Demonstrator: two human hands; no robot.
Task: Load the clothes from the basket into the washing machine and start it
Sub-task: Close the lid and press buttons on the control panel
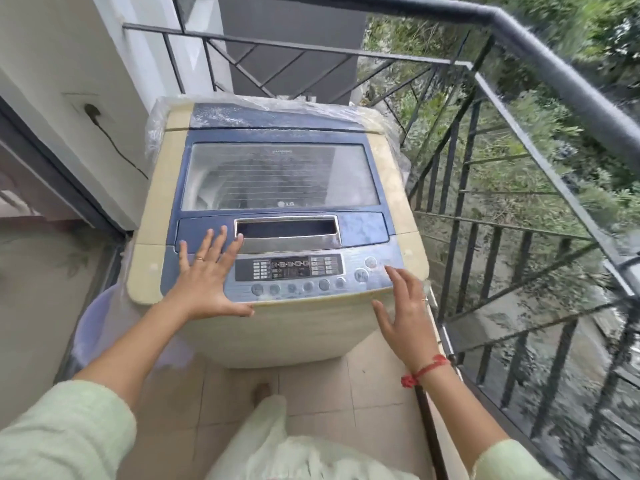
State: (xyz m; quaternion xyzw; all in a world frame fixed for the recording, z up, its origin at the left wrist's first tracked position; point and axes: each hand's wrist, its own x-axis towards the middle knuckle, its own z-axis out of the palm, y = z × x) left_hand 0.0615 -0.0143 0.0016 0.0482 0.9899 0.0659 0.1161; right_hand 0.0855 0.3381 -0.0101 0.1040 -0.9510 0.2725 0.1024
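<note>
A cream and blue top-loading washing machine (398, 209) stands in front of me on a balcony, its glass lid (280, 176) down. My left hand (206, 275) lies flat with spread fingers on the left of the machine's front, fingertips at the lid handle recess (287, 227). My right hand (403, 311) hovers open with spread fingers at the front right corner, beside the control panel (298, 275) and its round buttons. A pale lavender plastic container (91, 327), perhaps the basket, shows to the left of the machine, mostly hidden by my left arm. No clothes are visible in it.
A black metal railing (519, 209) runs close along the right side and behind the machine. A wall with a plugged-in socket (91, 110) and a sliding door frame (69, 188) are on the left. Beige floor tiles (346, 393) lie below me.
</note>
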